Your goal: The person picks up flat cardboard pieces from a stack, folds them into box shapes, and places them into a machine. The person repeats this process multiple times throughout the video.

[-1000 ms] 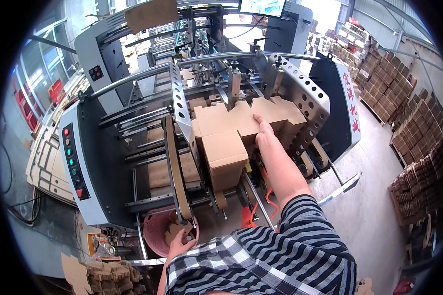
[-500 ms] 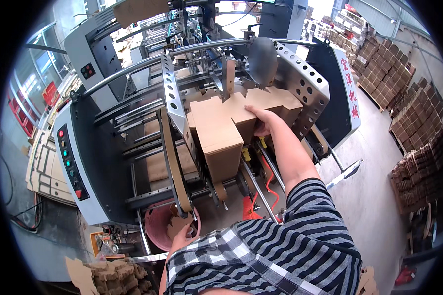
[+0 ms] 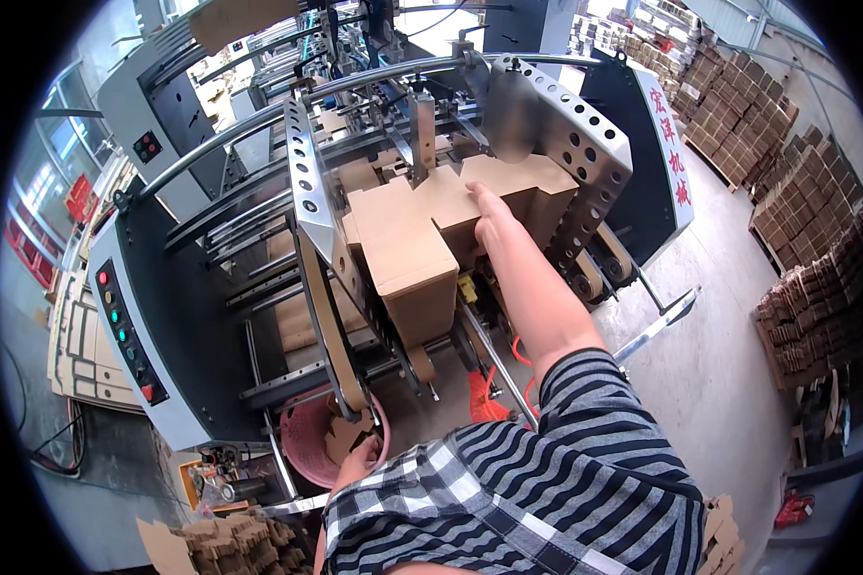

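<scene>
A thick stack of brown cardboard box blanks (image 3: 403,235) stands on edge between the perforated metal side plates of a machine. My right hand (image 3: 486,213) reaches to the notch in the middle of this stack, its fingers stretched out against the cardboard edge. Low down, my left hand (image 3: 359,462) is beside the rim of a pink bucket (image 3: 300,450), fingers curled. Whatever lies in those fingers is too small and too shaded to make out. Cardboard scraps (image 3: 343,436) lie inside the bucket.
The left perforated plate (image 3: 309,192) and right perforated plate (image 3: 585,120) flank the stack. A button panel (image 3: 129,331) is on the machine's left side. Tied cardboard piles (image 3: 815,321) line the right. More cut cardboard (image 3: 240,544) lies low at the left. A red hose (image 3: 520,353) hangs below.
My right hand has gone from gripping the stack's edge, thumb on top, to lying straighter against it, slightly farther left. My left hand stays by the bucket. The whole view has shifted a little.
</scene>
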`<state>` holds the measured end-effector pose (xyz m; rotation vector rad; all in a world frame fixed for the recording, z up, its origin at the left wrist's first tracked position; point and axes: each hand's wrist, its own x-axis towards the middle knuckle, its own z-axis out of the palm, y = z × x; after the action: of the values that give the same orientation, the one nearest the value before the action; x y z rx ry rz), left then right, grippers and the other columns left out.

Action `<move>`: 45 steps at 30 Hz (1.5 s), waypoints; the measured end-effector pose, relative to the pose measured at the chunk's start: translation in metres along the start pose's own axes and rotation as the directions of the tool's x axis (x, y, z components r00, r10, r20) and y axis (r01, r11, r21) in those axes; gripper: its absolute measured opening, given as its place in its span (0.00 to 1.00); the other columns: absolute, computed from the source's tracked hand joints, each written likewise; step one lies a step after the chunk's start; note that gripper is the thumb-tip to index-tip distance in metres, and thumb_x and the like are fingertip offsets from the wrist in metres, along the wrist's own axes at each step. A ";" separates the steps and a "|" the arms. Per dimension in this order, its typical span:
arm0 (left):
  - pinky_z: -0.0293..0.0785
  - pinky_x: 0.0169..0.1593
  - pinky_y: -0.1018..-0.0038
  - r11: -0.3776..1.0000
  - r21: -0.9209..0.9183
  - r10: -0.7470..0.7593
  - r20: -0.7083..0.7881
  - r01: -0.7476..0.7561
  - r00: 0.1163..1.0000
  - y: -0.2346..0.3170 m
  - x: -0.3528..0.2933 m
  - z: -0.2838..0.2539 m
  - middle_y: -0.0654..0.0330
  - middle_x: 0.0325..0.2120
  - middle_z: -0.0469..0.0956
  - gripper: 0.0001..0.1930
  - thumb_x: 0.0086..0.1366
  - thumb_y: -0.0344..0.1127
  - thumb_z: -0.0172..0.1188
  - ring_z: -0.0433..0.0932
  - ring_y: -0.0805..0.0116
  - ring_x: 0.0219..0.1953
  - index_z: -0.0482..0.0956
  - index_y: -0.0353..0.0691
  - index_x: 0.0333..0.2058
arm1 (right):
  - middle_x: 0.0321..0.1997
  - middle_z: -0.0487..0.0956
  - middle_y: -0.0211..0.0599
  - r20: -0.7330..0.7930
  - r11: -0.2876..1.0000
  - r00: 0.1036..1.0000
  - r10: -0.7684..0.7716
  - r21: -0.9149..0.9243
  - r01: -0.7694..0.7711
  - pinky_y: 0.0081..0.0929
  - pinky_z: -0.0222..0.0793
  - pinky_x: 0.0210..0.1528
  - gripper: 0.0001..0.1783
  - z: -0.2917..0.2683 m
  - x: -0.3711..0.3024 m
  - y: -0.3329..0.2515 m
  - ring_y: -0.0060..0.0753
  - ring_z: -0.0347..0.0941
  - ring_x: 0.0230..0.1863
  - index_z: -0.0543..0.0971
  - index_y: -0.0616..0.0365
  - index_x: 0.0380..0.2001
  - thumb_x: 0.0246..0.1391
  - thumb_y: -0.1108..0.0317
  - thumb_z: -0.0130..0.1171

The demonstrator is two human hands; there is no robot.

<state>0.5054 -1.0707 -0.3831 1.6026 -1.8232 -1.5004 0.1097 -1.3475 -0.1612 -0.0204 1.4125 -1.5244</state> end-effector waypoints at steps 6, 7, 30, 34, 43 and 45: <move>0.73 0.47 0.68 0.996 0.084 0.015 0.083 -0.022 0.996 0.024 0.008 -0.005 0.47 0.47 0.73 0.34 0.54 0.37 0.66 0.77 0.56 0.45 0.62 0.37 0.58 | 0.46 0.78 0.43 -0.013 0.987 0.999 0.052 -0.154 -0.054 0.34 0.65 0.53 0.22 -0.018 -0.014 -0.010 0.38 0.74 0.45 0.76 0.64 0.44 0.46 0.63 0.65; 0.72 0.47 0.70 0.993 0.119 0.003 0.096 -0.015 0.995 0.025 0.009 -0.008 0.46 0.49 0.71 0.35 0.54 0.35 0.65 0.76 0.58 0.46 0.60 0.36 0.59 | 0.46 0.78 0.44 -0.044 0.986 0.998 0.036 -0.164 -0.042 0.34 0.64 0.54 0.23 -0.021 -0.008 -0.008 0.38 0.74 0.45 0.76 0.64 0.44 0.46 0.64 0.65; 0.72 0.46 0.73 0.970 0.238 0.025 0.110 -0.051 0.994 0.024 0.016 -0.007 0.49 0.43 0.74 0.33 0.57 0.37 0.61 0.77 0.60 0.41 0.61 0.36 0.60 | 0.50 0.76 0.45 -0.038 0.994 0.997 0.068 0.093 -0.064 0.35 0.63 0.56 0.26 -0.023 0.017 -0.005 0.41 0.70 0.53 0.76 0.65 0.45 0.42 0.65 0.69; 0.72 0.47 0.72 0.975 0.219 0.009 0.100 -0.031 0.995 0.030 0.015 -0.006 0.48 0.43 0.75 0.32 0.58 0.38 0.60 0.77 0.59 0.42 0.61 0.36 0.60 | 0.51 0.76 0.46 -0.028 0.997 0.997 -0.077 0.014 0.078 0.34 0.62 0.57 0.26 -0.022 0.037 0.005 0.40 0.70 0.53 0.75 0.64 0.46 0.45 0.61 0.67; 0.69 0.50 0.66 0.974 0.223 0.016 0.109 -0.040 0.994 0.078 0.005 -0.009 0.43 0.44 0.75 0.29 0.55 0.41 0.61 0.74 0.48 0.48 0.67 0.35 0.54 | 0.57 0.71 0.46 0.173 0.988 0.983 0.068 -0.151 -0.042 0.45 0.53 0.59 0.36 -0.024 0.026 -0.008 0.47 0.65 0.58 0.69 0.59 0.54 0.46 0.49 0.63; 0.68 0.51 0.64 0.977 0.207 0.027 0.083 -0.043 0.996 0.076 0.006 -0.008 0.42 0.44 0.74 0.28 0.55 0.42 0.61 0.73 0.46 0.49 0.68 0.35 0.53 | 0.63 0.66 0.44 0.166 0.913 0.964 0.210 -0.387 -0.132 0.60 0.35 0.63 0.45 -0.042 0.024 -0.020 0.55 0.57 0.64 0.64 0.51 0.60 0.42 0.38 0.61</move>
<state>0.4678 -1.0917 -0.3201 1.6124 -2.1027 -1.4168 0.0607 -1.3364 -0.1733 -0.2727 1.4758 -1.0594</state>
